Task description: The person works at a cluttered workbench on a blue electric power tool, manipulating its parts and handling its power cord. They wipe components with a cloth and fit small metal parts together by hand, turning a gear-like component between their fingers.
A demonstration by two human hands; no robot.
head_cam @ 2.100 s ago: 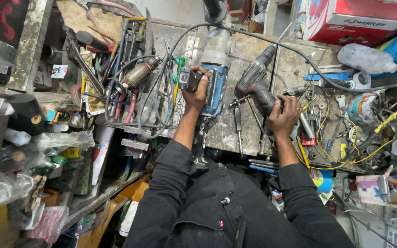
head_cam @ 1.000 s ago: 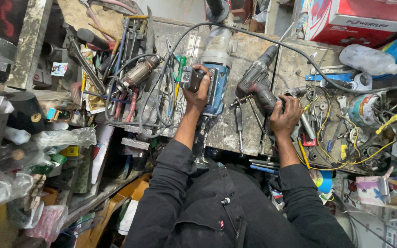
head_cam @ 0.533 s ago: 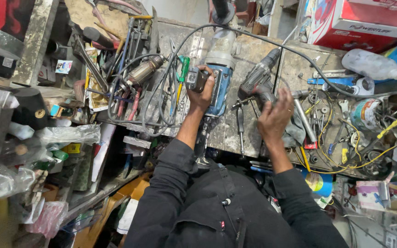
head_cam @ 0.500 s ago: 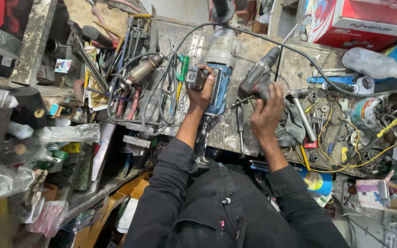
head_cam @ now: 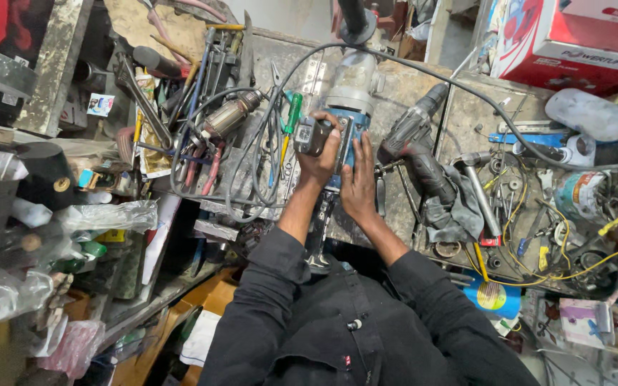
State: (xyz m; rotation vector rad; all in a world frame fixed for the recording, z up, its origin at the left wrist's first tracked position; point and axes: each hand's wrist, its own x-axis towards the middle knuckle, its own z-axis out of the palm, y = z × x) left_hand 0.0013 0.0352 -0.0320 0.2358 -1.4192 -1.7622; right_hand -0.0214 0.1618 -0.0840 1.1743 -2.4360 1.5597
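A blue and grey power tool [head_cam: 348,93] lies lengthwise on the cluttered workbench [head_cam: 402,78] in front of me. My left hand [head_cam: 321,154] grips a small dark part [head_cam: 312,136] against the tool's left side. My right hand [head_cam: 358,179] lies flat on the blue body of the tool, fingers pointing away from me. A black cable [head_cam: 438,75] runs from the tool across the bench to the right.
A dark cordless drill [head_cam: 418,146] lies just right of my right hand on a grey rag [head_cam: 452,214]. Screwdrivers, a motor armature [head_cam: 227,118] and looped wires crowd the left. Yellow wires, bolts, a tin and a plastic bottle [head_cam: 591,114] fill the right. Red boxes stand at the back.
My right hand left the area by the cordless drill and moved left onto the blue power tool. My left hand stayed on the dark part.
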